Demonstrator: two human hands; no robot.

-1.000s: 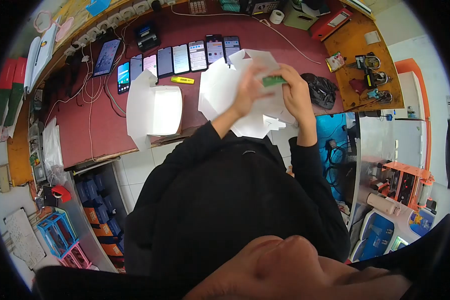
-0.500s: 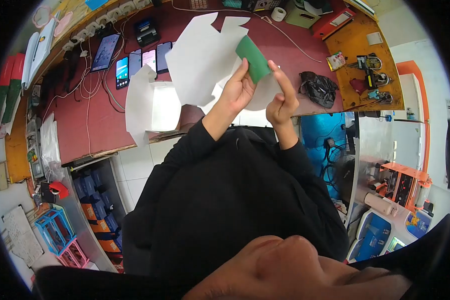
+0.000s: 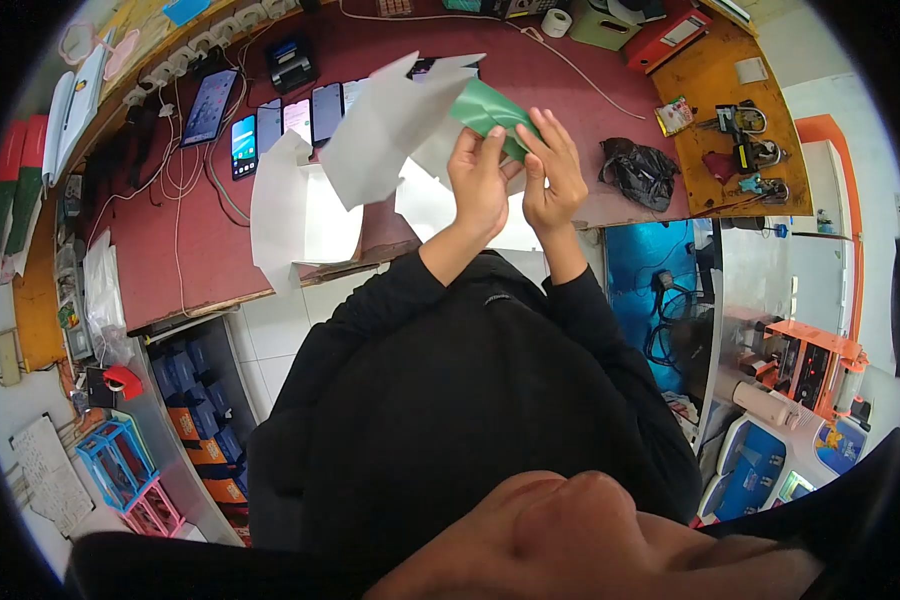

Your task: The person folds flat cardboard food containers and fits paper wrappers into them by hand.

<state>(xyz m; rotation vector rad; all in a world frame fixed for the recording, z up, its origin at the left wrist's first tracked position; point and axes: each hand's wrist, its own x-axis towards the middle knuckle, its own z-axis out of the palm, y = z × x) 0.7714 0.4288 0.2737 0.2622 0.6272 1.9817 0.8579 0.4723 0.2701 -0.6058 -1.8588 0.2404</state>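
Note:
A small green sheet (image 3: 483, 108), shiny and bent, is held up over the desk's front edge. My left hand (image 3: 480, 190) pinches its lower edge, thumb on the near side. My right hand (image 3: 555, 175) is closed at its right end, with the fingers together and partly covering it. Behind and left of the sheet, a large cut piece of white card (image 3: 385, 130) leans at a tilt; whether it touches the green sheet I cannot tell. Below my hands lies more white card (image 3: 425, 205), partly hidden by my left wrist.
An open white box (image 3: 330, 215) stands at the desk's front edge. Several phones (image 3: 244, 148) and a tablet (image 3: 210, 105) lie behind it among cables. A black plastic bag (image 3: 635, 175) is to the right, near a wooden shelf (image 3: 710, 100) with tools.
The green sheet has tipped and turned leftward, its surface now creased. My right hand has closed in on its end. The large white card behind has sunk lower, uncovering more phones.

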